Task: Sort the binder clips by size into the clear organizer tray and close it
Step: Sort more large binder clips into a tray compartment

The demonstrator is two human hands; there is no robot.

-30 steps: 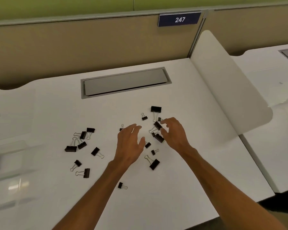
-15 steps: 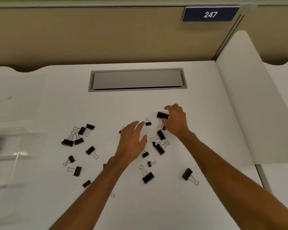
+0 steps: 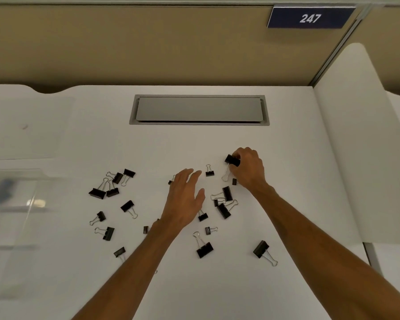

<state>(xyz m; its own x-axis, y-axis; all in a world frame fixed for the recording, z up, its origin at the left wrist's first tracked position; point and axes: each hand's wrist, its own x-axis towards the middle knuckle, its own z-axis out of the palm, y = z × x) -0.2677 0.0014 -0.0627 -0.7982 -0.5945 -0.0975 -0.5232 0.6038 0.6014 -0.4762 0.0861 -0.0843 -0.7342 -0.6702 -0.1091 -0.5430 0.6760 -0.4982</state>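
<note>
Several black binder clips of differing sizes lie scattered on the white desk point(image 3: 286, 146). My right hand point(image 3: 248, 168) pinches a large binder clip point(image 3: 231, 160) at the far side of the scatter, its wire handle hanging down. My left hand point(image 3: 185, 197) hovers flat with straight fingers over the middle of the clips, holding nothing. A small clip point(image 3: 209, 172) sits between the two hands. A cluster of clips point(image 3: 111, 183) lies to the left. The clear organizer tray point(image 3: 12, 195) stands at the left edge, blurred and partly cut off.
A grey cable hatch point(image 3: 199, 109) is set into the desk behind the clips. A white divider panel point(image 3: 346, 146) rises along the right side. A tan partition wall with a blue sign reading 247 point(image 3: 310, 17) closes off the back.
My right hand has curled round the large clip at the far side and lifted it slightly. The left hand has barely moved. The camera view has shifted closer.
</note>
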